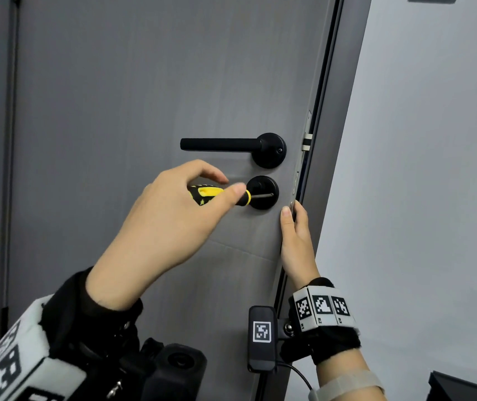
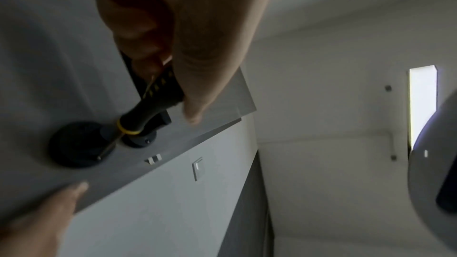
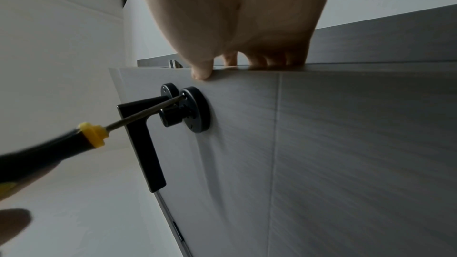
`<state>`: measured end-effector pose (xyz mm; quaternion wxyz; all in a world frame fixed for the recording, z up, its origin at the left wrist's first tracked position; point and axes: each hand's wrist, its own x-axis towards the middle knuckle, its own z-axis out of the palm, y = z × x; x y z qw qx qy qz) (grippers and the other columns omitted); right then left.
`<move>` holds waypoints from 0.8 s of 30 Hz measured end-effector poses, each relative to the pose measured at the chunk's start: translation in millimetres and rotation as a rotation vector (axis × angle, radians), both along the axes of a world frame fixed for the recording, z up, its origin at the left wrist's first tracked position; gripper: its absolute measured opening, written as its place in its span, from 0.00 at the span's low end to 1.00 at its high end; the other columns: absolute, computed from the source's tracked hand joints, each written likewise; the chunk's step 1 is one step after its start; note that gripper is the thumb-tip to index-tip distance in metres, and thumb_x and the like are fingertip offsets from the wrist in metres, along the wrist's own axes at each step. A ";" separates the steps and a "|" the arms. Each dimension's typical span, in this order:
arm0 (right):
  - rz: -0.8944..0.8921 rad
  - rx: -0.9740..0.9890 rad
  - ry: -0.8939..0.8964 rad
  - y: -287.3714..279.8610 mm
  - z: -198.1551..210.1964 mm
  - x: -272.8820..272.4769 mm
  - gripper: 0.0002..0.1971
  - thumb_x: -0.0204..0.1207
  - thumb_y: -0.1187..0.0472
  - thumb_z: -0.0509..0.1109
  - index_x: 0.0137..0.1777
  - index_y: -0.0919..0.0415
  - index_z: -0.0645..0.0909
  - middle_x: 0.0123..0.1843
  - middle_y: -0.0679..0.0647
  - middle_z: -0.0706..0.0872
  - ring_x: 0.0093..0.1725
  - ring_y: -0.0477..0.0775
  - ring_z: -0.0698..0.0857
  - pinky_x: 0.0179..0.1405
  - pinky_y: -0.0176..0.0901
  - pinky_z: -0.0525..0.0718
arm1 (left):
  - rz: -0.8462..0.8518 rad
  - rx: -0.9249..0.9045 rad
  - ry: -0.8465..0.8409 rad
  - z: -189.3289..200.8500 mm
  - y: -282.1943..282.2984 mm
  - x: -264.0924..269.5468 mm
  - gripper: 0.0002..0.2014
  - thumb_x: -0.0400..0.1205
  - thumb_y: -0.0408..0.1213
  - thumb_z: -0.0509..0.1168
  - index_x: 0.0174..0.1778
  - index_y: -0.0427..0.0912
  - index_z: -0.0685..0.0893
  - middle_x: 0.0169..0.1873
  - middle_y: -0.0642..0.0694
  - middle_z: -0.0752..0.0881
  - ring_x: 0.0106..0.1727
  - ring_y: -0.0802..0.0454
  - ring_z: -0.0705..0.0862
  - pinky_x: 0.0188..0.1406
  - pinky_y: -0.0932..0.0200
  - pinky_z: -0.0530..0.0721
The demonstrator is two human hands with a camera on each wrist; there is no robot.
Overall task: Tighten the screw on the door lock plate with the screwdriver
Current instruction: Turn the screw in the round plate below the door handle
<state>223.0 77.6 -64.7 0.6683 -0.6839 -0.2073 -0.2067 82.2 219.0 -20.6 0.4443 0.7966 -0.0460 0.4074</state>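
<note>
The left hand (image 1: pixel 162 227) pinches the screwdriver (image 1: pixel 220 195) by its black-and-yellow handle, tip set against the round black lock plate (image 1: pixel 266 183) under the door handle (image 1: pixel 223 144); the right hand (image 1: pixel 296 241) grips the door (image 1: pixel 116 96) edge, thumb in front

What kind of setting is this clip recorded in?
Likely an indoor room doorway: a grey door with a black lever handle, plain white walls, and a wall switch beside the frame.

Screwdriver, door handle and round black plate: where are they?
screwdriver (image 1: pixel 207 193), head view, yellow part of its grip
door handle (image 1: pixel 220 144), head view, middle of the black lever
round black plate (image 3: pixel 197 112), right wrist view, its flat face
</note>
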 end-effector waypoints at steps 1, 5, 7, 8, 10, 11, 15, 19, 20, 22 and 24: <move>0.002 0.001 0.001 -0.2 0.0 -0.5 0.25 0.83 0.52 0.53 0.79 0.55 0.57 0.79 0.49 0.67 0.75 0.43 0.67 0.72 0.35 0.62 | 0.009 0.012 0.004 0.1 -1.7 -1.6 0.19 0.71 0.68 0.60 0.40 0.58 0.84 0.19 0.60 0.79 0.22 0.58 0.73 0.26 0.60 0.69; 0.002 -0.009 0.008 -1.1 0.4 -1.4 0.25 0.83 0.52 0.53 0.80 0.54 0.56 0.80 0.48 0.65 0.77 0.43 0.64 0.70 0.33 0.60 | -0.001 -0.002 -0.041 -2.5 -4.3 -0.7 0.28 0.75 0.69 0.48 0.38 0.52 0.83 0.12 0.55 0.74 0.21 0.51 0.70 0.27 0.56 0.66; 0.004 -0.012 0.011 -1.0 0.6 -1.8 0.26 0.83 0.51 0.53 0.80 0.54 0.56 0.80 0.48 0.65 0.76 0.41 0.64 0.70 0.33 0.59 | 0.038 0.004 -0.056 -3.5 -3.5 0.0 0.16 0.80 0.60 0.53 0.41 0.55 0.79 0.16 0.53 0.74 0.23 0.49 0.70 0.27 0.56 0.67; 0.004 -0.011 0.011 -0.8 0.5 -1.7 0.26 0.83 0.51 0.53 0.80 0.54 0.56 0.80 0.48 0.65 0.76 0.41 0.64 0.70 0.33 0.60 | 0.056 0.009 -0.046 -3.7 -2.2 -0.1 0.10 0.79 0.56 0.56 0.43 0.57 0.77 0.19 0.53 0.75 0.22 0.49 0.70 0.26 0.56 0.68; 0.003 -0.003 0.011 -1.3 0.4 -0.6 0.25 0.83 0.52 0.53 0.80 0.54 0.57 0.80 0.48 0.66 0.76 0.42 0.65 0.71 0.34 0.61 | 0.032 0.003 -0.007 -3.2 0.5 -1.3 0.04 0.78 0.49 0.62 0.47 0.58 0.76 0.24 0.53 0.75 0.20 0.54 0.69 0.23 0.59 0.70; 0.004 -0.002 0.012 -1.5 0.4 -0.5 0.25 0.83 0.52 0.53 0.80 0.54 0.57 0.79 0.48 0.66 0.76 0.43 0.65 0.71 0.34 0.61 | -0.008 0.007 0.011 -3.4 1.1 -1.3 0.05 0.77 0.46 0.65 0.47 0.56 0.77 0.26 0.52 0.76 0.19 0.56 0.69 0.20 0.64 0.70; -0.004 -0.009 0.010 -1.5 -0.2 0.1 0.25 0.83 0.51 0.53 0.79 0.54 0.57 0.79 0.48 0.67 0.77 0.45 0.66 0.72 0.36 0.62 | -0.041 -0.002 0.005 -3.1 0.0 0.6 0.10 0.75 0.55 0.67 0.42 0.54 0.81 0.28 0.51 0.79 0.22 0.57 0.71 0.24 0.63 0.71; -0.006 -0.009 0.007 -1.4 -0.6 0.6 0.25 0.83 0.51 0.53 0.80 0.53 0.57 0.79 0.49 0.67 0.77 0.46 0.66 0.75 0.39 0.63 | -0.036 -0.048 -0.018 -3.1 -2.0 1.0 0.28 0.76 0.70 0.46 0.39 0.52 0.82 0.15 0.56 0.76 0.24 0.50 0.70 0.29 0.55 0.67; -0.003 -0.010 0.009 -1.5 -0.5 0.4 0.25 0.83 0.51 0.53 0.79 0.53 0.57 0.80 0.48 0.66 0.77 0.45 0.66 0.74 0.38 0.62 | -0.030 -0.051 -0.028 -3.7 -1.6 2.2 0.24 0.80 0.64 0.48 0.39 0.53 0.82 0.14 0.56 0.75 0.23 0.50 0.70 0.28 0.56 0.66; 0.003 -0.011 0.015 -1.3 0.0 -0.5 0.26 0.83 0.51 0.52 0.80 0.53 0.56 0.80 0.48 0.65 0.78 0.45 0.65 0.72 0.36 0.62 | 0.018 -0.032 -0.039 -5.3 0.1 3.8 0.12 0.82 0.53 0.53 0.40 0.56 0.79 0.18 0.54 0.76 0.24 0.49 0.72 0.27 0.56 0.67; 0.004 -0.009 0.014 -1.3 0.1 -0.8 0.26 0.83 0.51 0.53 0.80 0.54 0.56 0.80 0.48 0.66 0.77 0.45 0.65 0.73 0.37 0.62 | 0.052 -0.028 -0.018 -5.7 1.5 2.6 0.03 0.80 0.50 0.59 0.44 0.58 0.76 0.22 0.53 0.75 0.20 0.55 0.70 0.25 0.57 0.68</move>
